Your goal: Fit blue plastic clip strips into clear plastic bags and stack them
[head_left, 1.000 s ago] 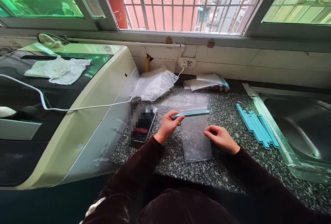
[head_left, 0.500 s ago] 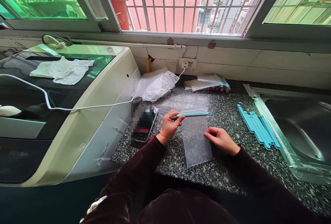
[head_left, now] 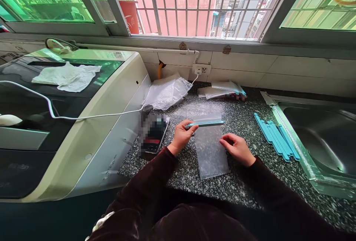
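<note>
A clear plastic bag (head_left: 210, 151) lies flat on the speckled counter (head_left: 244, 181) in front of me. A long blue strip (head_left: 207, 123) lies across the bag near its top. My left hand (head_left: 181, 135) pinches the left end of that strip. My right hand (head_left: 236, 147) rests on the bag's right edge, fingers curled and pressing it against the counter.
Several loose blue strips (head_left: 275, 136) lie to the right, beside a steel sink (head_left: 319, 133). A phone (head_left: 153, 134) lies left of my hand. Crumpled clear bags (head_left: 167, 91) and a stack of bags (head_left: 222, 89) sit near the wall. A washing machine (head_left: 69, 122) stands at left.
Almost nothing moves. The view shifts slightly, and both hands stay on the strip and bag.
</note>
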{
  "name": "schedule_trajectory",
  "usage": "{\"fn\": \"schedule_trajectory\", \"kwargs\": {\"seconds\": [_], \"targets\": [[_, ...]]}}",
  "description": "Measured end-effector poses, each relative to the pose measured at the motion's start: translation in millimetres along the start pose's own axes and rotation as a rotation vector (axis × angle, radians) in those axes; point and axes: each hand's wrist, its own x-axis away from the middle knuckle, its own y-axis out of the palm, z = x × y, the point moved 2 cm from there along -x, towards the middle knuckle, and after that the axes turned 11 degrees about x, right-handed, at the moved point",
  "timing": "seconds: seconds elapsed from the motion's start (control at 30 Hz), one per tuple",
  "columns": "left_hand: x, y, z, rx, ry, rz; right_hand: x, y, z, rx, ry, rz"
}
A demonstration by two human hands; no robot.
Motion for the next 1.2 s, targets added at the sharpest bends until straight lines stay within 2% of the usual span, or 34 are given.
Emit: {"fn": "schedule_trajectory", "kwargs": {"seconds": [0.17,0.3,0.43,0.63,0.73,0.83,1.03,1.1,1.2], "targets": [[3,2.9,-4,-0.043,-0.069,-0.036,-1,-8,2,0.189,-0.151,0.393],[7,5.9,-6,-0.061,-0.093,-0.065,-2,-11,-3,0.387,-0.327,0.535],[9,7.7,-3,-0.070,-0.136,-0.101,-2,-12,-7,0.490,-0.415,0.554],[7,10.7,-6,-0.025,-0.171,-0.118,-5,-18,-7,0.629,-0.501,0.503],[0,18.8,-5,0.018,-0.179,-0.127,-10,-24,-6,0.668,-0.519,0.488],[-10,33.4,1,0.014,-0.256,-0.211,-18,-33,-4,0.691,-0.520,0.490],[-41,59.1,5,-0.109,-0.494,-0.442,-48,-59,13,0.815,-0.399,0.481],[-56,62.1,1,-0.140,-0.535,-0.462,-61,-68,25,0.855,-0.322,0.469],[-80,62.6,-6,-0.141,-0.585,-0.431,-83,-79,46,0.895,-0.185,0.449]]}}
